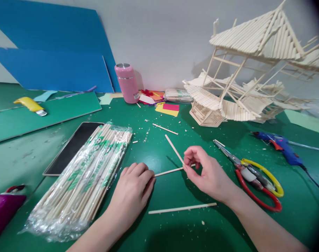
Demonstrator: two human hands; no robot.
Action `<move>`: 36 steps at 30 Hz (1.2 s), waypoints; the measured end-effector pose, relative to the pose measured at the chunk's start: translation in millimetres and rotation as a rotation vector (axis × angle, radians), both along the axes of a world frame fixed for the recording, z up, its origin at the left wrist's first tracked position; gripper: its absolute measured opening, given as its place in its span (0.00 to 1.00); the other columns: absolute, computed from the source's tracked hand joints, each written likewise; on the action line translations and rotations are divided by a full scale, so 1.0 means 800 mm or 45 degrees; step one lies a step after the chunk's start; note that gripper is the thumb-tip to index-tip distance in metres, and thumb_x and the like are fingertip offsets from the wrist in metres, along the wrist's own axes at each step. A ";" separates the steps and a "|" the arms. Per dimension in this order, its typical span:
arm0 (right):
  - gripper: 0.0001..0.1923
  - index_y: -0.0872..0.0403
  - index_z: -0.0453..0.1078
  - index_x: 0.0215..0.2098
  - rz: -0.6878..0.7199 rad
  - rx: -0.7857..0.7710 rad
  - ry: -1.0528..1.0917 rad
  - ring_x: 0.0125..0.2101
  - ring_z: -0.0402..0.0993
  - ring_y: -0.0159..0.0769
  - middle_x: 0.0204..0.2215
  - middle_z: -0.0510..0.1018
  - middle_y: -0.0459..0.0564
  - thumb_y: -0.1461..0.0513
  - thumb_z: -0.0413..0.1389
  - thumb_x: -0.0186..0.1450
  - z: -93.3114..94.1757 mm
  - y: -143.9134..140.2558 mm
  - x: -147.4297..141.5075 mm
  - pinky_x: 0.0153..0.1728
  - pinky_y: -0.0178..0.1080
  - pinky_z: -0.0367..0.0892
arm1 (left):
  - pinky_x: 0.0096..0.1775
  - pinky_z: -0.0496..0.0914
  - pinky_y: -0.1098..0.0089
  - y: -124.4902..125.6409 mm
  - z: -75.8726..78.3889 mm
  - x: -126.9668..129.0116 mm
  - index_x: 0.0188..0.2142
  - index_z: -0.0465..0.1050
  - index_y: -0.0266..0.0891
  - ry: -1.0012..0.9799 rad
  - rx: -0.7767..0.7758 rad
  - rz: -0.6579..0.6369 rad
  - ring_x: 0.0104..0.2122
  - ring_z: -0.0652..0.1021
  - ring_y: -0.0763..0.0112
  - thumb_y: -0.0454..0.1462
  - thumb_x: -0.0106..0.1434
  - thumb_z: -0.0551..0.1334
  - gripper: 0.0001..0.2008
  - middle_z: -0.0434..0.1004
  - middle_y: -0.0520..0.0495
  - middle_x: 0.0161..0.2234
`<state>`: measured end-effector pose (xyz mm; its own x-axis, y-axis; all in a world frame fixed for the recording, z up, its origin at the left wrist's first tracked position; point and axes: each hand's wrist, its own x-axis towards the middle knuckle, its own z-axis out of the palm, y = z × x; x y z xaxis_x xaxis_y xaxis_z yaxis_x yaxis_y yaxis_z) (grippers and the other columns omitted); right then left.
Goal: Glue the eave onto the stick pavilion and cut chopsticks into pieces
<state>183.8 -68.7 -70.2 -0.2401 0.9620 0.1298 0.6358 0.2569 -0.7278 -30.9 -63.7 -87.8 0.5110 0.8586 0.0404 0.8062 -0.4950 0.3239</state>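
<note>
My left hand (134, 187) rests on the green table (175, 231), fingers curled over the end of a thin wooden stick (167, 172) that lies flat. My right hand (205, 171) pinches a second stick (174, 148) between thumb and forefinger, tilted up and away, its lower end meeting the flat stick. A third stick (182, 208) lies loose in front of both hands. A plastic pack of wooden sticks (88, 175) lies left of my left hand.
Scissors (254, 175) with red and yellow handles and a blue glue gun (282, 147) lie to the right. A stick-built house model (248, 70) stands at the back right. A pink flask (126, 83), coloured paper scraps (166, 106), a phone (72, 147), a yellow cutter (30, 105) and blue boards (51, 52) are around.
</note>
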 end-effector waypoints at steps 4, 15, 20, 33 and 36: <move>0.12 0.52 0.62 0.45 0.150 0.177 -0.315 0.35 0.68 0.33 0.35 0.71 0.48 0.66 0.46 0.63 0.004 0.011 0.013 0.35 0.36 0.63 | 0.33 0.63 0.64 0.000 -0.002 -0.001 0.32 0.70 0.39 -0.016 0.015 -0.005 0.31 0.67 0.66 0.37 0.62 0.48 0.12 0.67 0.47 0.29; 0.12 0.49 0.68 0.42 0.360 0.096 -0.591 0.34 0.66 0.34 0.34 0.70 0.47 0.67 0.47 0.63 0.002 0.025 0.011 0.33 0.37 0.60 | 0.33 0.66 0.66 -0.001 -0.005 -0.006 0.30 0.67 0.38 -0.109 0.041 0.122 0.30 0.70 0.67 0.39 0.60 0.52 0.09 0.67 0.47 0.29; 0.12 0.50 0.69 0.39 0.354 0.075 -0.557 0.34 0.66 0.34 0.33 0.70 0.47 0.67 0.46 0.63 0.003 0.024 0.012 0.33 0.37 0.60 | 0.33 0.67 0.67 0.001 -0.004 -0.005 0.30 0.67 0.38 -0.108 -0.001 0.145 0.31 0.70 0.67 0.38 0.59 0.52 0.08 0.67 0.47 0.29; 0.10 0.53 0.68 0.39 0.269 0.094 -0.569 0.36 0.65 0.35 0.35 0.71 0.48 0.67 0.48 0.63 -0.005 0.029 0.012 0.35 0.38 0.62 | 0.33 0.66 0.66 0.001 0.000 -0.005 0.31 0.66 0.38 -0.107 -0.061 0.148 0.31 0.70 0.66 0.38 0.60 0.51 0.07 0.67 0.46 0.30; 0.09 0.52 0.69 0.36 0.276 0.098 -0.567 0.35 0.65 0.35 0.33 0.71 0.47 0.66 0.48 0.63 -0.007 0.031 0.011 0.35 0.38 0.62 | 0.33 0.66 0.66 0.001 0.000 -0.006 0.31 0.66 0.38 -0.132 -0.090 0.147 0.32 0.70 0.65 0.37 0.59 0.51 0.07 0.67 0.46 0.30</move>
<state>192.8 -43.9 -76.0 -0.4814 0.8757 0.0376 0.8068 0.4595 -0.3714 -36.0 -62.6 -87.9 0.4052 0.9139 0.0254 0.8166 -0.3743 0.4394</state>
